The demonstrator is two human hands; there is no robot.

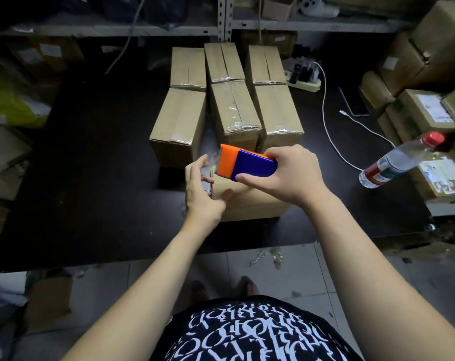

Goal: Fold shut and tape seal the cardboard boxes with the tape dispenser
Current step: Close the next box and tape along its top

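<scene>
Dim stockroom; black counter [91, 165] in front of grey metal shelving [222, 16].

Head view:
- Six taped brown cardboard boxes [237, 110] stand in two rows at mid-counter.
- Nearer, a smaller brown cardboard box [252, 201] lies under both hands.
- Right hand [289, 173]: grip closed round the orange-and-blue plastic tape dispenser [247, 164], held just above that box's left end, orange end pointing left.
- Left hand [201, 194]: at the box's left end, thumb on its top, fingers loosely bent by a wisp of clear tape. Cannot tell whether the grip holds anything.
- At right: a tilted clear plastic bottle with red cap [398, 161], a white cable [325, 118], stacked brown cartons [424, 108].
</scene>
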